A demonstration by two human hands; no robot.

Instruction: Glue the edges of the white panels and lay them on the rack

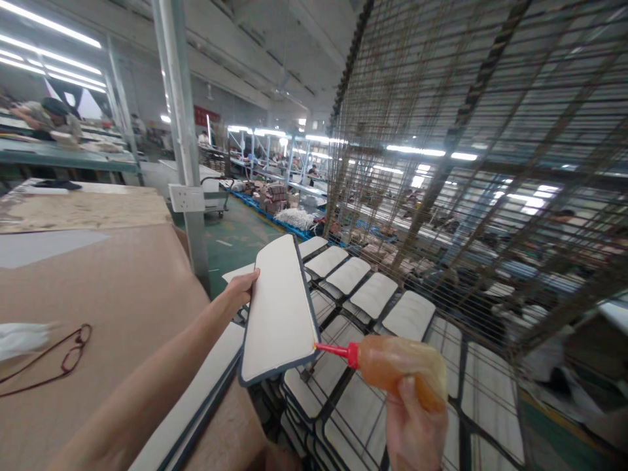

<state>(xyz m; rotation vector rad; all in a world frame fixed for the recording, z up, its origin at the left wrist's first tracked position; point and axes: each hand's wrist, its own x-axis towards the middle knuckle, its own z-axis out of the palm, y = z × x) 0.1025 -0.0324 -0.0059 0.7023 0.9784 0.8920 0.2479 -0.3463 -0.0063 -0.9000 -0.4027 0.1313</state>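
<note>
My left hand (244,288) grips the left edge of a flat white panel with a dark blue border (279,307), holding it tilted up. In my right hand (415,422) is a squeeze bottle (400,366) of amber liquid, lying nearly level. Its red nozzle (338,351) points left, and the tip touches or nearly touches the panel's lower right corner. Most of my left fingers are hidden behind the panel. Below it, more white panels (409,314) lie in rows on a wire rack.
Wire rack shelves (441,131) stand raised on the right. At left is a brown-covered table (122,294) with eyeglasses (73,353) on it. A metal post with a socket box (186,197) rises beyond. A person (53,118) leans over a far table.
</note>
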